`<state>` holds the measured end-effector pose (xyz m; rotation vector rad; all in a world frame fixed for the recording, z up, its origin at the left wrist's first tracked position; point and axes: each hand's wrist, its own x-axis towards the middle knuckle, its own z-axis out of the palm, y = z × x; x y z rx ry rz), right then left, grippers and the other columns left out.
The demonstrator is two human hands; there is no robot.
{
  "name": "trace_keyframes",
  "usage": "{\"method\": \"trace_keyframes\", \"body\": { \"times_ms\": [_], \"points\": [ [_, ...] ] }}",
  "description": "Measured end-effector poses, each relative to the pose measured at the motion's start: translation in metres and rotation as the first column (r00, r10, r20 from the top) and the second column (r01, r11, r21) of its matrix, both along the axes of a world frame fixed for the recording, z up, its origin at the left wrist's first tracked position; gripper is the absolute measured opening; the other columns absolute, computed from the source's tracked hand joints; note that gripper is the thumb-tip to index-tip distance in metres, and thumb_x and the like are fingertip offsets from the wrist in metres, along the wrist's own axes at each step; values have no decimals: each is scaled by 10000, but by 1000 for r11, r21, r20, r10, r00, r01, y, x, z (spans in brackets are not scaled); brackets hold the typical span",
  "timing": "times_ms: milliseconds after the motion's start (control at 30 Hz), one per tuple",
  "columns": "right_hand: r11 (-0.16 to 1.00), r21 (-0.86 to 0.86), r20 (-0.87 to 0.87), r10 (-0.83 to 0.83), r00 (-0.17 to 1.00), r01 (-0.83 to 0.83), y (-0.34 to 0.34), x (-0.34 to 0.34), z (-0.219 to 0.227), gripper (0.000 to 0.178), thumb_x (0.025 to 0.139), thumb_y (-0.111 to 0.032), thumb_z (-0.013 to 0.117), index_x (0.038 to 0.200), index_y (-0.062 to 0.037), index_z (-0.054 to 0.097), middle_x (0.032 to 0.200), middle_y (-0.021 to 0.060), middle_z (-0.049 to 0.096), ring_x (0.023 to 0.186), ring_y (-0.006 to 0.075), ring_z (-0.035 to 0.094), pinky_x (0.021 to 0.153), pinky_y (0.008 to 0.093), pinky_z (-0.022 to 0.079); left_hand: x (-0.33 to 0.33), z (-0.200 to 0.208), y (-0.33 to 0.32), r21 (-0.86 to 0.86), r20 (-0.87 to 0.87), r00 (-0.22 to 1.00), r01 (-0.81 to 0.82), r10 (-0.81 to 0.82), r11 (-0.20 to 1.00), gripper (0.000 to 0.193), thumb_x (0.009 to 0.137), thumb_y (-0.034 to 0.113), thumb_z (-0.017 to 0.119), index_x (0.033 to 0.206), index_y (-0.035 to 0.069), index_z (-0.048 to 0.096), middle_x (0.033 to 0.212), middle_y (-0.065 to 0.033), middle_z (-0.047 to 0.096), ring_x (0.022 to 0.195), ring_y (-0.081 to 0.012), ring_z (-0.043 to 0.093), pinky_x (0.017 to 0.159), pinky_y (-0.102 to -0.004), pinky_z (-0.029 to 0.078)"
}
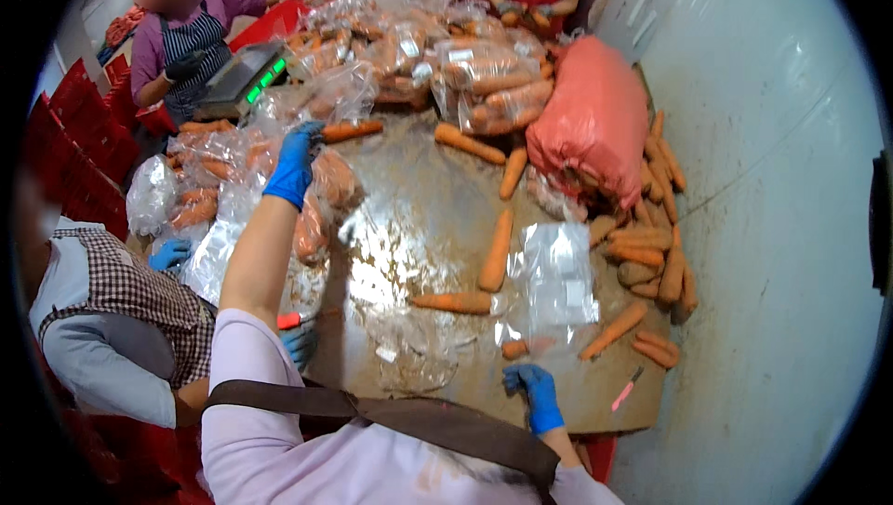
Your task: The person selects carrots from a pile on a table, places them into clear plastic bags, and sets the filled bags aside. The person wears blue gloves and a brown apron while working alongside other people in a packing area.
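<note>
Metal table (pixel 419 226): left of a bulging red sack (pixel 591 124), clear carrot-filled plastic bags (pixel 493 86); my blue-gloved left hand (pixel 297 165) touches an orange carrot (pixel 355 129), grip unclear; right hand (pixel 537 397) unclenched.

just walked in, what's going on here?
A person in blue gloves has their left hand at one end of a carrot, near bagged carrots; the grip is hard to make out. Their right hand is at the table's near side, below a flat clear plastic bag. Loose carrots lie by a bulging red sack. A co-worker in a striped apron stands beside a scale.
</note>
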<state>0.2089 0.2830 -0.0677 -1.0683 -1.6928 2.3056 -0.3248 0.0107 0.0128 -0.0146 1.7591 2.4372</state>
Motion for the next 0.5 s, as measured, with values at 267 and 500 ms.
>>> {"method": "trace_keyframes", "body": {
  "times_ms": [267, 500],
  "points": [
    [994, 17, 24, 111, 993, -112, -2, -30, -11, 283, 870, -214, 523, 895, 52, 614, 752, 97, 617, 639, 158, 559, 586, 259, 452, 248, -95, 51, -57, 221, 881, 440, -418, 896, 231, 831, 162, 558, 1020, 38, 604, 962, -52, 620, 850, -162, 568, 778, -295, 438],
    [983, 118, 49, 138, 989, -143, 4, -69, -14, 213, 863, -175, 548, 951, 6, 618, 818, 80, 614, 686, 129, 548, 618, 243, 451, 351, -125, 16, -513, -137, 833, 403, -536, 758, 270, 777, 117, 616, 1033, 41, 577, 1116, -123, 546, 1032, -246, 521, 879, -337, 411]
  ]
}}
